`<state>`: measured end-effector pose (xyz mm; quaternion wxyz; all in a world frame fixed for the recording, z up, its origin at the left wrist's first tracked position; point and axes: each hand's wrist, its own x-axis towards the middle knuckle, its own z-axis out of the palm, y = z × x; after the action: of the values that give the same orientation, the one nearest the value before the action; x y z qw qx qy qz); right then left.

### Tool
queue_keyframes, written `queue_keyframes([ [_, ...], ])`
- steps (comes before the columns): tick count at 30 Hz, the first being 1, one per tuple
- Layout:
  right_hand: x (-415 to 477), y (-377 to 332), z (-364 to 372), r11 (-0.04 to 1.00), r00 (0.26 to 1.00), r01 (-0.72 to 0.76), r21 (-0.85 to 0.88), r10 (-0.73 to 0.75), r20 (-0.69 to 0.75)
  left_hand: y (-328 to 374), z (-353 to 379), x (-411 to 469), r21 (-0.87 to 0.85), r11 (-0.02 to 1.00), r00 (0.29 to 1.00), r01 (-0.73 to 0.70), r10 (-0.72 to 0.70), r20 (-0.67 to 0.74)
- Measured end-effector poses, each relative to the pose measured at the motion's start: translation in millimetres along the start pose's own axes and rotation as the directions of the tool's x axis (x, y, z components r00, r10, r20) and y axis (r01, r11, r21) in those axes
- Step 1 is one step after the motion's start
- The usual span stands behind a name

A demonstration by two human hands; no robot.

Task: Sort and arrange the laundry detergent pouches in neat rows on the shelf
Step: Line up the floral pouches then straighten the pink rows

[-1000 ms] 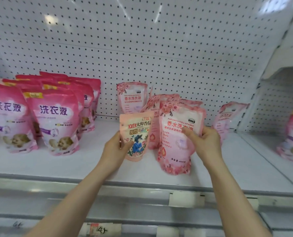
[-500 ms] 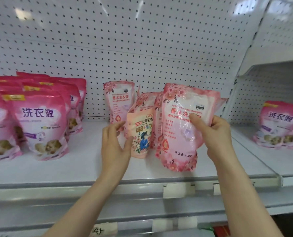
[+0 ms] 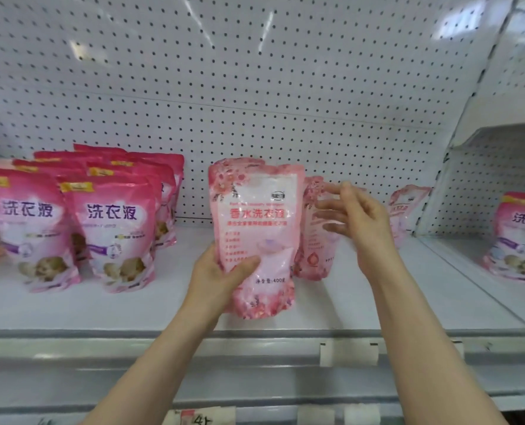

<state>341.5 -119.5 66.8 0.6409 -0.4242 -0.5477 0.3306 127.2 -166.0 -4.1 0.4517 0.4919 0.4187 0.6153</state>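
Observation:
A light pink floral detergent pouch [image 3: 256, 222] stands upright near the front of the white shelf [image 3: 347, 305], with my left hand [image 3: 221, 277] gripping its lower left side. My right hand [image 3: 358, 222] hovers with its fingers spread, just to the right of it, in front of a second light pink pouch [image 3: 312, 253] that stands behind. A third light pink pouch [image 3: 404, 210] leans against the pegboard further right. Rows of darker pink pouches [image 3: 114, 231] fill the shelf's left side. The orange pouch seen earlier is hidden.
A white pegboard back wall [image 3: 255, 102] rises behind the shelf. A neighbouring shelf bay at the right holds another dark pink pouch [image 3: 519, 237]. Price-tag holders [image 3: 348, 352] line the front rail. Bare shelf lies between the dark pink rows and the held pouch.
The floral pouch passed from my right hand to my left and moved leftwards, now covering the orange pouch. My right hand let go and opened. The camera shifted, showing more of the left rows.

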Motion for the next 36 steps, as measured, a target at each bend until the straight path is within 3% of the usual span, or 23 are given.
queue_keyframes([
  [3,20.4,32.3,-26.4,0.972,0.979,-0.034,-0.233,-0.015,-0.203,-1.1,-20.6,0.5,-0.021,0.999,0.995,-0.027,0.025,-0.094],
  [6,27.1,54.0,-27.1,0.872,0.982,-0.134,-0.471,0.053,-0.182,2.7,-31.0,-0.5,-0.028,0.999,0.991,-0.041,0.037,-0.13],
  [8,33.1,60.1,-20.8,0.866,0.979,-0.187,-0.464,0.128,-0.157,3.3,-33.0,-1.7,-0.034,0.998,0.989,-0.047,0.042,-0.139],
  [12,43.1,68.1,-16.0,0.886,0.921,-0.39,-0.253,0.379,-0.094,0.4,-33.1,-5.4,-0.032,0.997,0.989,-0.065,0.06,-0.138],
  [14,41.9,72.7,-18.8,0.894,0.91,-0.414,-0.173,0.412,-0.048,-2.4,-32.0,-7.4,-0.027,0.998,0.991,-0.06,0.056,-0.123],
  [24,18.9,87.9,-41.8,0.965,0.964,-0.23,-0.123,0.209,-0.164,-31.4,-34.1,1.3,-0.034,0.999,0.994,-0.013,0.01,-0.111],
  [29,12.0,68.4,-47.9,0.962,0.975,-0.117,-0.247,0.065,-0.211,-41.2,-35.4,2.7,-0.005,1.0,0.991,-0.004,0.004,-0.134],
  [33,16.3,24.5,-44.1,0.876,0.948,0.129,-0.465,-0.246,-0.201,-38.1,-37.2,1.0,0.057,0.998,0.991,-0.002,0.009,-0.134],
  [36,23.5,4.5,-30.3,0.695,0.956,0.174,-0.698,-0.29,-0.051,-28.0,-36.3,3.2,0.104,0.994,0.992,-0.015,0.028,-0.127],
])
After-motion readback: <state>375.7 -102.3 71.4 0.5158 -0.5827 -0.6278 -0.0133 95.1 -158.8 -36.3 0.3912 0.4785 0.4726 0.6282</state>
